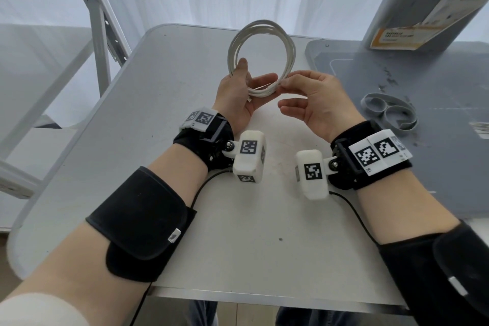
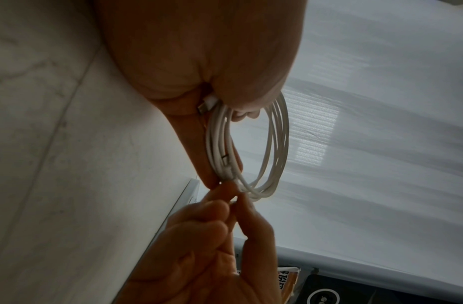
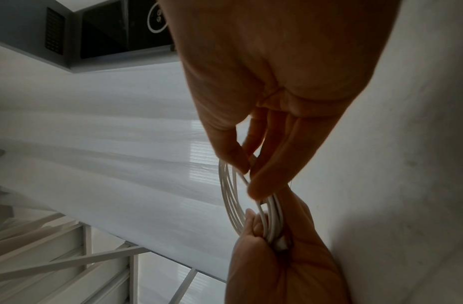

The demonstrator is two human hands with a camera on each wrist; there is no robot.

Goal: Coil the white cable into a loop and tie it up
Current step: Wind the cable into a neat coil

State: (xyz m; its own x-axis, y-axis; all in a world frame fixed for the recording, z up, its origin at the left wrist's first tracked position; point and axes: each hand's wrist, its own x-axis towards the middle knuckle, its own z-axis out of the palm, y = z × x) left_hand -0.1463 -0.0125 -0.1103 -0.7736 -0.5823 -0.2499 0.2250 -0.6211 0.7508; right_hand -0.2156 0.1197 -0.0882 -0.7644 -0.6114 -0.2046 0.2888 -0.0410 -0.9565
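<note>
Already white cable (image 1: 260, 47) neatly looped

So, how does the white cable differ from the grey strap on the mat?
The white cable is thin and round, wound in several turns; the grey strap is flat, curled in loose loops. The left hand and right hand hold the cable up; the strap lies untouched. Both are looped.

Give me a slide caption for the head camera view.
Both hands hold the coiled white cable above the table.
</note>
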